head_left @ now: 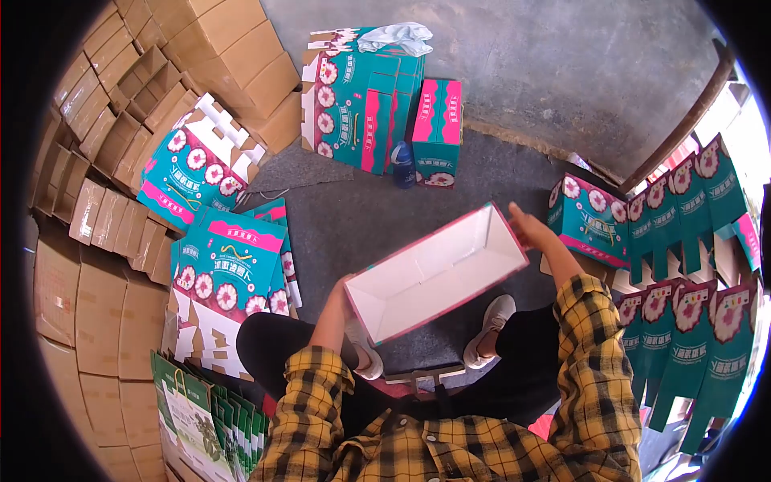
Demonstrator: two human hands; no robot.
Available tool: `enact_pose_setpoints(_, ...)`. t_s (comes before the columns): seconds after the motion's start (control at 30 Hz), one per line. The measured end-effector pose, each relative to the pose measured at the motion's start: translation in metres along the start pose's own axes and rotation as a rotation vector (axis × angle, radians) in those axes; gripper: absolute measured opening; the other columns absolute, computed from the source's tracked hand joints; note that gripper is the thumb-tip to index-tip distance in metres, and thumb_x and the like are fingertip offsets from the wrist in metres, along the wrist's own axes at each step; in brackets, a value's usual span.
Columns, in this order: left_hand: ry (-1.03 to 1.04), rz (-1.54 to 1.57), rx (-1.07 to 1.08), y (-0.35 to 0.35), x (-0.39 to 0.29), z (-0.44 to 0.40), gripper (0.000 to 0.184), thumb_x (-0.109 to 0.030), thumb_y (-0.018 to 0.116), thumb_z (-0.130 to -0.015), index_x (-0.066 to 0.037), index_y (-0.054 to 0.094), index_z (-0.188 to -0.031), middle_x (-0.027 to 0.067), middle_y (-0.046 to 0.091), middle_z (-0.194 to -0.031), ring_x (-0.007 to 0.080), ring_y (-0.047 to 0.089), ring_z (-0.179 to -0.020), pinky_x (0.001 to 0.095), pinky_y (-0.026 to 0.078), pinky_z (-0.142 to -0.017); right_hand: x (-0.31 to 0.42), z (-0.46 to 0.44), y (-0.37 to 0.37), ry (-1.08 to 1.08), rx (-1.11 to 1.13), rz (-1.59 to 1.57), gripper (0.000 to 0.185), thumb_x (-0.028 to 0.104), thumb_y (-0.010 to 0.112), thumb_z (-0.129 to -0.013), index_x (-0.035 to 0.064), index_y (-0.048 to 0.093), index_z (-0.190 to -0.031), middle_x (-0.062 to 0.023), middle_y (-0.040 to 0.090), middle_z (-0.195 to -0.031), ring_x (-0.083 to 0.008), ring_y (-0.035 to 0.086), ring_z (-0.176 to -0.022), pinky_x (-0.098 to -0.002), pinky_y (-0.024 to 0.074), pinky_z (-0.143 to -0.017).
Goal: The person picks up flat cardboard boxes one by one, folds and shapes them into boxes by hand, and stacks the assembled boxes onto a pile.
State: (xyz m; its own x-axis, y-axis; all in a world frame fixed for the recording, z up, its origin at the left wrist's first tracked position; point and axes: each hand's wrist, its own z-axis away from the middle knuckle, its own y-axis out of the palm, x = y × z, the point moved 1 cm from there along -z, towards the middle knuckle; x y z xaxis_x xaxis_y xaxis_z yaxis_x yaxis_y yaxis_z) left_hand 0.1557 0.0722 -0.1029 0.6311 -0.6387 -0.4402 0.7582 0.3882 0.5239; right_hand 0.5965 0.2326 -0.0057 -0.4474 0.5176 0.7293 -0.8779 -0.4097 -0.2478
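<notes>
An open cardboard box (434, 275) with a white inside and a thin pink-and-teal rim is held in front of my body, tilted so its right end is higher. At its left end is my left hand (340, 299), its fingers mostly hidden behind the box wall. My right hand (526, 228) grips the upper right end, with fingertips showing by the far corner. I see straight into the box, and nothing lies inside. Below it, the floor and my two shoes show.
Flat printed teal cartons (233, 261) lie stacked at my left, near brown boxes (100, 337) and green bags (213, 418). Ahead stand a finished teal-and-pink box (438, 132), a blue bottle (403, 165) and a carton stack (353, 112). More teal cartons (683, 337) are at right.
</notes>
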Motion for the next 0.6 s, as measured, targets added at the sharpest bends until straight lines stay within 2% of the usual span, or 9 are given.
enact_pose_setpoints(0.03, -0.078, 0.017, 0.026, 0.027, 0.000, 0.026, 0.031, -0.025, 0.054, -0.087, -0.001, 0.063, -0.105, 0.0128, 0.066, -0.098, 0.0278, 0.064, -0.090, 0.0455, 0.050, -0.082, 0.002, 0.006, 0.003, -0.008, 0.076, 0.144, 0.080, 0.072, 0.032, -0.087, 0.0060, 0.059, -0.121, -0.0133, 0.068, -0.097, -0.0202, 0.065, -0.076, -0.0364, 0.0520, -0.056)
enact_pose_setpoints(0.07, -0.078, 0.018, 0.029, 0.045, 0.002, 0.041, 0.031, -0.025, 0.054, -0.087, -0.001, 0.063, -0.105, 0.0128, 0.066, -0.098, 0.0278, 0.064, -0.090, 0.0455, 0.050, -0.082, 0.000, 0.009, 0.008, -0.008, 0.074, 0.146, 0.080, 0.072, 0.032, -0.087, 0.0060, 0.059, -0.121, -0.0133, 0.068, -0.097, -0.0202, 0.065, -0.076, -0.0364, 0.0520, -0.056)
enact_pose_setpoints(0.17, -0.132, -0.218, 0.000, 0.054, 0.009, 0.049, 0.028, -0.026, 0.057, -0.087, -0.003, 0.063, -0.102, 0.0100, 0.065, -0.095, 0.0245, 0.063, -0.087, 0.0437, 0.049, -0.080, -0.008, 0.013, 0.013, -0.009, 0.235, 0.011, 0.072, 0.072, 0.038, -0.086, 0.0218, 0.048, -0.137, -0.0085, 0.064, -0.115, -0.0202, 0.064, -0.096, -0.0372, 0.0529, -0.072)
enact_pose_setpoints(0.3, -0.065, -0.100, -0.057, 0.030, 0.006, 0.042, 0.026, -0.023, 0.057, -0.087, -0.002, 0.064, -0.101, 0.0100, 0.065, -0.097, 0.0238, 0.063, -0.085, 0.0410, 0.049, -0.080, -0.006, 0.017, 0.000, -0.012, 0.190, 0.051, 0.068, 0.069, 0.039, -0.088, 0.0186, 0.051, -0.133, -0.0074, 0.065, -0.113, -0.0180, 0.063, -0.099, -0.0362, 0.0515, -0.078)
enact_pose_setpoints(0.37, 0.175, -0.190, 0.064, 0.037, -0.004, 0.054, 0.029, -0.021, 0.058, -0.085, -0.004, 0.061, -0.109, 0.0106, 0.065, -0.102, 0.0215, 0.064, -0.092, 0.0354, 0.051, -0.086, 0.011, 0.032, -0.002, -0.242, 0.167, -0.020, 0.065, 0.065, 0.039, -0.091, 0.0150, 0.056, -0.128, -0.0064, 0.066, -0.112, -0.0164, 0.063, -0.097, -0.0338, 0.0508, -0.080)
enact_pose_setpoints(0.4, 0.174, -0.192, 0.068, 0.043, -0.004, 0.059, 0.029, -0.021, 0.058, -0.085, -0.004, 0.061, -0.109, 0.0106, 0.065, -0.102, 0.0215, 0.064, -0.092, 0.0354, 0.051, -0.086, 0.011, 0.034, -0.005, -0.227, 0.223, -0.204, 0.063, 0.062, 0.036, -0.093, 0.0111, 0.059, -0.123, -0.0052, 0.067, -0.107, -0.0152, 0.063, -0.094, -0.0304, 0.0501, -0.080)
enact_pose_setpoints(0.47, 0.681, -0.385, 0.137, 0.073, -0.015, 0.085, 0.041, -0.020, 0.053, -0.088, -0.001, 0.052, -0.125, 0.0111, 0.056, -0.123, 0.0223, 0.056, -0.109, 0.0323, 0.042, -0.093, 0.017, 0.041, -0.014, -0.145, 0.165, -0.261, 0.064, 0.058, 0.039, -0.095, 0.0042, 0.056, -0.125, -0.0089, 0.063, -0.117, -0.0190, 0.061, -0.101, -0.0326, 0.0479, -0.087)
enact_pose_setpoints(0.5, 0.681, -0.393, 0.145, 0.084, -0.022, 0.093, 0.041, -0.020, 0.053, -0.088, -0.001, 0.052, -0.125, 0.0111, 0.056, -0.123, 0.0223, 0.056, -0.109, 0.0323, 0.042, -0.093, 0.017, 0.045, -0.014, -0.149, 0.158, -0.267, 0.064, 0.058, 0.039, -0.095, 0.0042, 0.056, -0.125, -0.0089, 0.063, -0.117, -0.0190, 0.061, -0.101, -0.0326, 0.0479, -0.087)
enact_pose_setpoints(0.6, 0.786, -0.366, 0.215, 0.097, -0.034, 0.102, 0.052, -0.028, 0.051, -0.093, -0.002, 0.040, -0.137, 0.0102, 0.049, -0.131, 0.0217, 0.048, -0.120, 0.0308, 0.037, -0.099, 0.020, 0.061, -0.001, -0.177, -0.042, -0.175, 0.077, 0.069, 0.031, -0.090, 0.0044, 0.054, -0.125, -0.0097, 0.060, -0.118, -0.0241, 0.058, -0.102, -0.0439, 0.0455, -0.089)
